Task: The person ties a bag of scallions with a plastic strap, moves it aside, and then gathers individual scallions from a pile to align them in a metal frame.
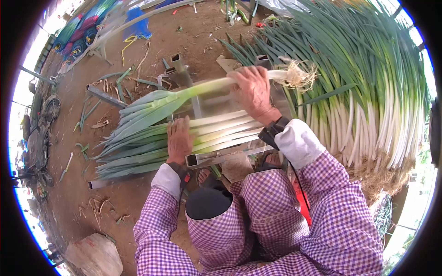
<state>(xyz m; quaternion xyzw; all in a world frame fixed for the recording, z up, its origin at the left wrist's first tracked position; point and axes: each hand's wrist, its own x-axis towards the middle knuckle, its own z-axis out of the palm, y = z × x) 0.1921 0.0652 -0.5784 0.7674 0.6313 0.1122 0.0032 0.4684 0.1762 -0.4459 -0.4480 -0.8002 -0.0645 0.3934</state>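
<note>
My right hand (254, 94) is wrapped round the white stem of a green onion (193, 91), close to its shaggy roots (298, 76). The held onion lies slantwise above a row of green onions (225, 133), its leaves reaching left over theirs. Resting on that row is my left hand (179, 138), fingers stretched out, near where white stems turn to green leaves. The row lies across a metal frame (216, 158) of square tubing in front of my knees. Part of the frame is hidden beneath the onions and my hands.
A big heap of green onions (368, 96) with roots on fills the right side. Scraps of leaf litter the dirt floor (124, 198). A pale stone-like lump (95, 255) lies lower left. Colourful bundles (85, 30) and a blue sheet (138, 23) are at upper left.
</note>
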